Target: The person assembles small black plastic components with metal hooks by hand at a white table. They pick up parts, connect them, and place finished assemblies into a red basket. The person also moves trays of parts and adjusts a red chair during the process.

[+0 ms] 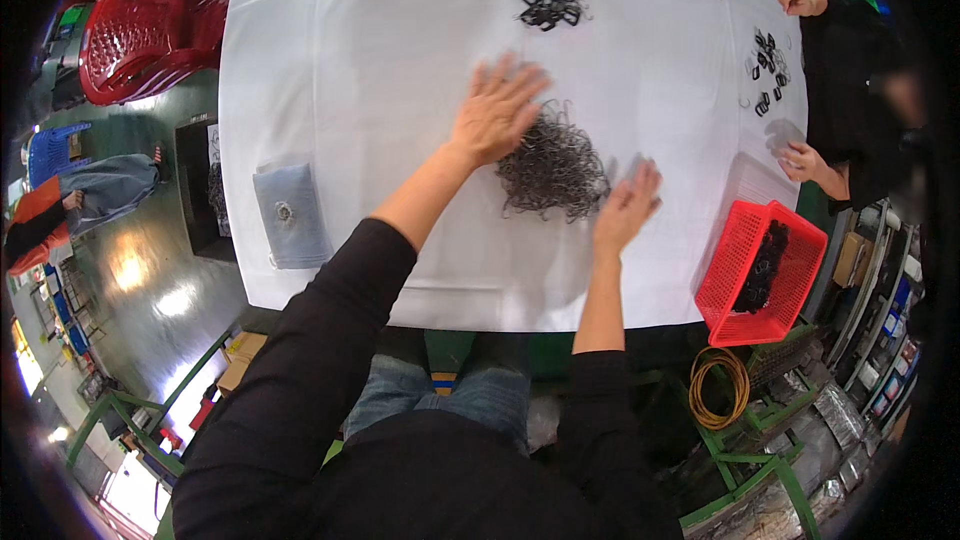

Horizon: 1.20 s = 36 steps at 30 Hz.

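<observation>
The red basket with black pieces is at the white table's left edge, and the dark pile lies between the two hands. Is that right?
Not quite: the head view shows the red basket at the right edge of the white table. The dark pile does lie between the left hand and right hand.

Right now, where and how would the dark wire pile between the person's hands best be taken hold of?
Probably low along its edges, from left and right at once, cupping inward: the dark wire pile looks like a loose heap of thin curved pieces without a handle, and the open left hand and right hand flank it.
</observation>
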Motion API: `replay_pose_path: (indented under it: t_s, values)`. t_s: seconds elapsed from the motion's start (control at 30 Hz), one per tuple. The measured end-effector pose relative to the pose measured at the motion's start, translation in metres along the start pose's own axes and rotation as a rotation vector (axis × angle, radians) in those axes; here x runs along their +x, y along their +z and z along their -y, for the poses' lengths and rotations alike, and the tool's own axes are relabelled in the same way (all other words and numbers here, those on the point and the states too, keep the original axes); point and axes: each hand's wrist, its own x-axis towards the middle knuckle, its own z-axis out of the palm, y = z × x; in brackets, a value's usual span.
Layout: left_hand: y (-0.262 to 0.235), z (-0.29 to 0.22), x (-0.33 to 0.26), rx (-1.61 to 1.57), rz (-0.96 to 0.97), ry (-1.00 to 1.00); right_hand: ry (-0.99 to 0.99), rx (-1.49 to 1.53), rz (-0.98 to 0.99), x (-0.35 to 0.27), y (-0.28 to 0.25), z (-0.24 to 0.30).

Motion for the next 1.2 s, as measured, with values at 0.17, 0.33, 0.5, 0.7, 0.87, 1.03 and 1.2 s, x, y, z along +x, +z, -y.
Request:
replay_pose_path:
  t_s: [0.17, 0.33, 0.5, 0.7, 0.87, 1.03, 1.2]
  values:
    - [-0.007, 0.013, -0.031, -0.178, 0.157, 0.188, -0.112, 0.122, 0.047, -0.019, 0.061, 0.089]
    - [-0.060, 0.044, -0.104, -0.254, 0.020, -0.053, -0.296, 0.153, 0.150, -0.050, 0.086, 0.167]
    - [-0.130, 0.067, -0.162, -0.087, -0.066, -0.218, -0.405, 0.275, 0.235, -0.078, 0.101, 0.207]
    - [-0.179, 0.075, -0.221, 0.308, -0.185, -0.865, -0.281, 0.100, 0.121, 0.006, 0.095, 0.165]
    - [-0.178, 0.070, -0.240, 0.312, -0.005, -1.193, -0.555, 0.108, 0.384, -0.003, 0.112, 0.183]
    - [-0.192, 0.075, -0.271, 0.119, -0.195, -1.061, -0.636, 0.257, 0.497, -0.101, 0.089, 0.219]
    - [-0.223, 0.061, -0.351, 0.028, -0.297, -1.065, -0.755, 0.108, 0.469, -0.141, 0.111, 0.268]
